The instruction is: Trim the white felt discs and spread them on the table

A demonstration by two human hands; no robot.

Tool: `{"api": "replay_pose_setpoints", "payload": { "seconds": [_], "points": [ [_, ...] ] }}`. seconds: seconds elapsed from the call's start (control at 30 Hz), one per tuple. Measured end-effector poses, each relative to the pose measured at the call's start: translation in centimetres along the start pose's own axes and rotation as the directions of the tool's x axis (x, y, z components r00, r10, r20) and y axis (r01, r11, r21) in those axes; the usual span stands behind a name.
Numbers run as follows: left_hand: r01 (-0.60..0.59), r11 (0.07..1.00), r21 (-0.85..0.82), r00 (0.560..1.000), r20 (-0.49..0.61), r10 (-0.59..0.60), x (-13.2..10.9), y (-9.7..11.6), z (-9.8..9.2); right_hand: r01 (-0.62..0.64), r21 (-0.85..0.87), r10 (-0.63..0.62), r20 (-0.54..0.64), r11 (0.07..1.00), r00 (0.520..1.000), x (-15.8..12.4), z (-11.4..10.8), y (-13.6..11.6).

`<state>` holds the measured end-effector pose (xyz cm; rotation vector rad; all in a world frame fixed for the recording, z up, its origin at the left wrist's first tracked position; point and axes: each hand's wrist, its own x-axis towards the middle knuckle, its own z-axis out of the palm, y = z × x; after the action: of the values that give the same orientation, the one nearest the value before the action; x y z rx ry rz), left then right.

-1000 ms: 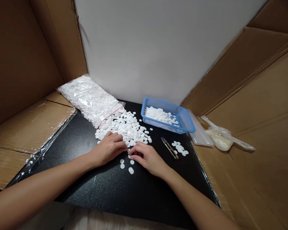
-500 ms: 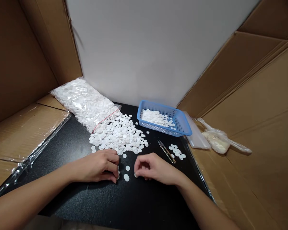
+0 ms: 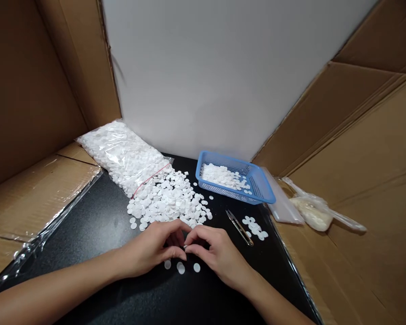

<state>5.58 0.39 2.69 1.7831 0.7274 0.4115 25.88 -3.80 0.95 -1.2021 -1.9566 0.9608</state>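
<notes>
Black tabletop (image 3: 122, 289): left hand (image 3: 152, 250) and right hand (image 3: 216, 253) fingertips pinched together on a white disc (image 3: 185, 247), pile (image 3: 165, 203) at 12 o'clock; looks light, thin, slippery, so pinch by the edge.

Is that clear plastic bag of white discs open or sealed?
Open: white discs spill from the clear plastic bag mouth onto the black table.
</notes>
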Motion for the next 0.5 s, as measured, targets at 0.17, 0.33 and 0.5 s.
{"api": "replay_pose_setpoints", "payload": {
  "seconds": [0.17, 0.33, 0.5],
  "points": [
    [0.173, 0.895, -0.411, 0.982, 0.007, -0.186, 2.0, 1.1, 0.4, 0.064, -0.035, -0.069, -0.162, 0.997, 0.984, -0.4, -1.5, -0.3],
    [0.172, 0.734, -0.657, 0.969, -0.021, -0.246, 2.2, 1.3, 0.7, -0.136, -0.499, -0.052, -0.345, 0.856, 0.937, -0.9, -6.1, 2.0],
    [0.099, 0.659, -0.745, 0.983, -0.03, -0.181, 1.3, 1.2, 0.8, -0.328, -0.676, 0.118, -0.338, 0.66, 0.934, -1.2, -8.8, 5.4]
  ]
}}
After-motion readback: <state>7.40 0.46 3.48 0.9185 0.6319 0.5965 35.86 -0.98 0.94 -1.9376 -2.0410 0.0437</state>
